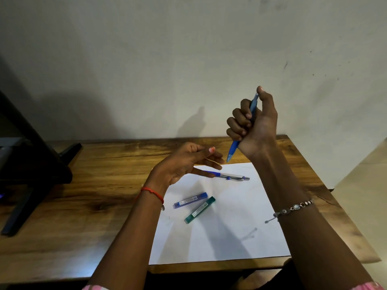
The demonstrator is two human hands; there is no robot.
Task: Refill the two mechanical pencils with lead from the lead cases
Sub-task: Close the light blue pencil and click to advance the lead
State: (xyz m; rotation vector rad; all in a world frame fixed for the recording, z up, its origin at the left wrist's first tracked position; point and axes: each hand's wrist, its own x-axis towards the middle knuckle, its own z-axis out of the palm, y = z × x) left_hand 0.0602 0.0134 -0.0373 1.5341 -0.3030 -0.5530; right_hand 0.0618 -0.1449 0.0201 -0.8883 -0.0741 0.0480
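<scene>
1. Head view: the right hand [254,124] is raised above the brown wooden table [83,206], fingers wrapped in a fist round a light-blue plastic mechanical pencil [234,150]. Its tip points down and the thumb rests on its top end.
2. The left hand [188,164] is held open, fingers spread and palm turned up, just below the pencil tip. It grips nothing; whether any lead lies on the palm cannot be told.
3. A second mechanical pencil, dark blue with a silver metal barrel [228,176], lies untouched on the white sheet of paper [230,237], just beyond the left fingers.
4. A blue rectangular plastic lead case [190,200] and a green rectangular plastic lead case [200,209] lie side by side on the paper, nearer the person, apparently closed.
5. Judgement: the task appears to be at an early stage. Neither case looks opened, no lead is visible, and both pencils seemingly remain to be filled.
</scene>
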